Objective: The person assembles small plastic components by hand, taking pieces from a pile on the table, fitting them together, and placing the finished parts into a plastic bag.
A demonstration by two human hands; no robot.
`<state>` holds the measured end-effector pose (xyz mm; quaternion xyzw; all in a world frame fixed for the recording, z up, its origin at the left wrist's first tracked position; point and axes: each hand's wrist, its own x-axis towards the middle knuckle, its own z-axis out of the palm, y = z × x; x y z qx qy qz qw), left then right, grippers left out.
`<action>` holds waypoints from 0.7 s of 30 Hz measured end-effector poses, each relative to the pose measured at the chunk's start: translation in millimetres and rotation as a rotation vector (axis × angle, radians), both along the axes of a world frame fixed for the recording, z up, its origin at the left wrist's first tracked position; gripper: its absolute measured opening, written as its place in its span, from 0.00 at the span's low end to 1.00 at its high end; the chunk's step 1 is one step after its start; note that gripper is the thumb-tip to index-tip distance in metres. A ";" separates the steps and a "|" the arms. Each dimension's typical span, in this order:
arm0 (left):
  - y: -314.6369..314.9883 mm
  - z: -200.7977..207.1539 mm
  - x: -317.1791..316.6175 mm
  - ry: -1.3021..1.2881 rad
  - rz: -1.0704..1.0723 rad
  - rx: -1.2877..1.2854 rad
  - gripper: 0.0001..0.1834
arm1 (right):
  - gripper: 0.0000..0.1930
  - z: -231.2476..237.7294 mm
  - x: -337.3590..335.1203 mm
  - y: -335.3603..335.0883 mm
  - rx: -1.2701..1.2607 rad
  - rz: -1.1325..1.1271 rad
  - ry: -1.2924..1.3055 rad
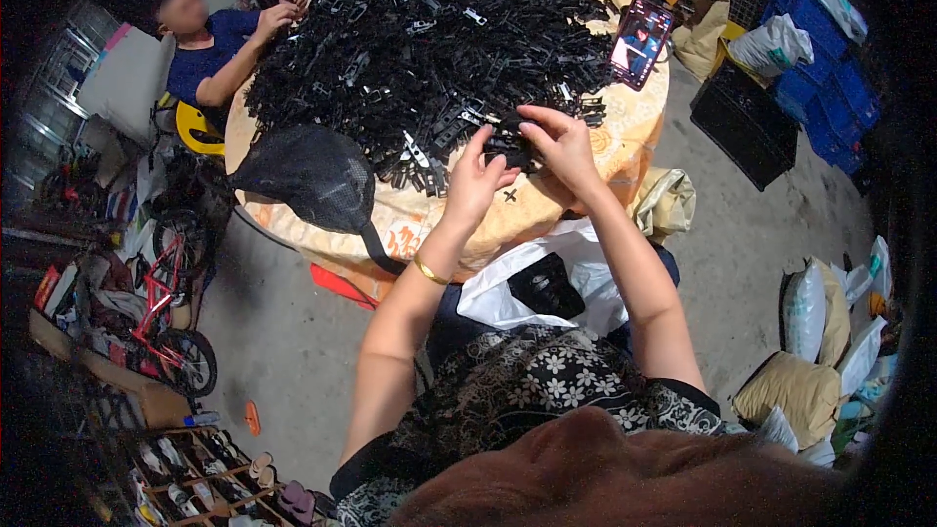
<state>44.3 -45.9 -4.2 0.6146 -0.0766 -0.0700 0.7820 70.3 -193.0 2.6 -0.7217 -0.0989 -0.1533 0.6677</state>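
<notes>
A large heap of small black plastic clip-like parts (420, 49), some with silvery metal pieces, covers most of a round table with a patterned orange-cream cloth (625, 141). At the heap's near edge, my left hand (471, 185) reaches in with its fingers apart. Opposite it, my right hand (563, 146) has its index finger and thumb stretched toward the left, slightly apart. A small cluster of black parts (509, 144) lies between the hands; whether fingertips touch it cannot be made out. One tiny dark x-shaped piece (510, 195) lies on the cloth nearby.
A black mesh bag (307, 176) rests at the table's left edge, a phone (641, 43) at its right. On my lap sits a white bag (498, 283) with black contents. Another person (210, 49) works across at the left. Blue crates (825, 68) and sacks (791, 395) stand right.
</notes>
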 end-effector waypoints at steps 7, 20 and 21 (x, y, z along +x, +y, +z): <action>-1.5 0.3 -0.8 0.013 0.124 0.058 0.19 | 0.15 7.7 -15.3 -3.0 0.305 0.062 0.081; -4.3 5.4 -55.7 -0.192 -0.009 0.316 0.14 | 0.13 32.5 -86.8 -5.8 -0.688 -0.115 -0.331; -6.1 4.9 -59.6 -0.192 -0.011 0.315 0.14 | 0.13 29.7 -88.8 -8.5 -0.689 -0.117 -0.330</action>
